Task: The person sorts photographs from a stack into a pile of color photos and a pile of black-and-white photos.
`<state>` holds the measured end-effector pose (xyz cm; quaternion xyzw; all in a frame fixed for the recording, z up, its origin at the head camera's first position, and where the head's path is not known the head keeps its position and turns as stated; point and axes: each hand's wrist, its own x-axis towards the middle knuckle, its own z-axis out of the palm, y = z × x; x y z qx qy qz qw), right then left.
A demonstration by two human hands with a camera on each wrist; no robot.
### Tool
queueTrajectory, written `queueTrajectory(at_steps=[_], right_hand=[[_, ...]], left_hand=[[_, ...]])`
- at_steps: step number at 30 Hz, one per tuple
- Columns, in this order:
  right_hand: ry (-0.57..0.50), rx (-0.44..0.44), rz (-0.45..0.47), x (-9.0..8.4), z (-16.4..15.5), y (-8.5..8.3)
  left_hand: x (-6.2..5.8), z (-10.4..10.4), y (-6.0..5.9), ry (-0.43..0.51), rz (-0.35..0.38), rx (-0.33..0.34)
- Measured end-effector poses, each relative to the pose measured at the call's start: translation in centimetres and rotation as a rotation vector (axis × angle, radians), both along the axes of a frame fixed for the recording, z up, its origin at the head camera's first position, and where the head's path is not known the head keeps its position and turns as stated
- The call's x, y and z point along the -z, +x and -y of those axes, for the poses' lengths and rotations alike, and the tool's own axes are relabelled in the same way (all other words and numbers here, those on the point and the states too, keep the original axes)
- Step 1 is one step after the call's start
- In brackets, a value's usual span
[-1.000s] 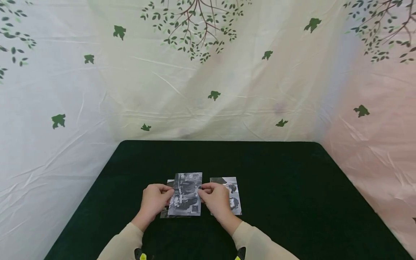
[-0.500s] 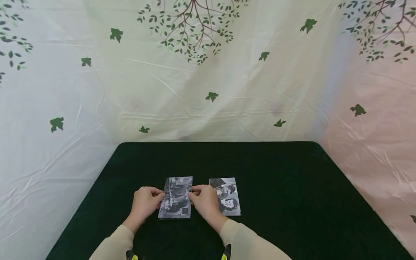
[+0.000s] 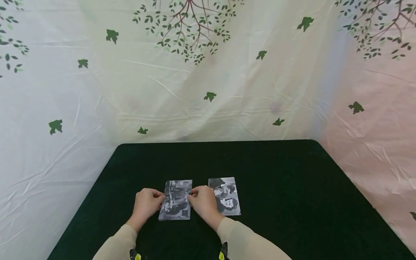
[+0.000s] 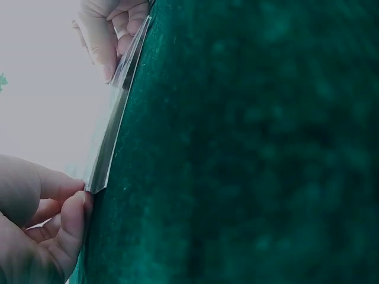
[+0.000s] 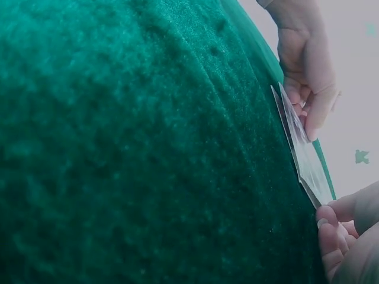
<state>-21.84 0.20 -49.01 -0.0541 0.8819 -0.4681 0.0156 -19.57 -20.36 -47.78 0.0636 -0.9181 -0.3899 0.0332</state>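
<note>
A black-and-white photo print [image 3: 176, 202] lies over at least one other card, just above the dark green cloth, in the head view. My left hand [image 3: 145, 205] pinches its left edge between thumb and fingers. At its right edge, my right hand [image 3: 205, 205] pinches it the same way. Edge-on in the left wrist view, the cards [image 4: 109, 139] show as thin layers slightly fanned apart. A second black-and-white photo print [image 3: 230, 196], picturing faces, lies just right of my right hand, which covers part of its left side.
A dark green velvety cloth [image 3: 276, 180] covers the table. Behind it and on both sides hangs a pale fabric backdrop [image 3: 182, 83] printed with leafy branches and green birds. Both forearms wear cream sleeves [image 3: 248, 238] with black-and-yellow bands at the wrists.
Both hands have moved left and down with the photo print, which now covers the card that showed beneath it. More of the right-hand photo shows now.
</note>
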Motion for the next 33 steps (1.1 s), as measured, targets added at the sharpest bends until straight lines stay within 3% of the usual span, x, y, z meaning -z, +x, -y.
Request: queueTrajectory(at_steps=[14,23,33], right_hand=[[0.041,0.011,-0.019,0.3,0.5,0.3],[0.143,0.018,-0.143,0.9,0.5,0.4],[0.154,0.02,-0.174,1.1,0.6,0.4]], left_hand=[[0.2,-0.2,0.3,-0.027,0.039,-0.054],[0.4,-0.3,0.2,0.012,0.091,-0.092],[0.3,-0.4,0.3,0.026,0.067,-0.08]])
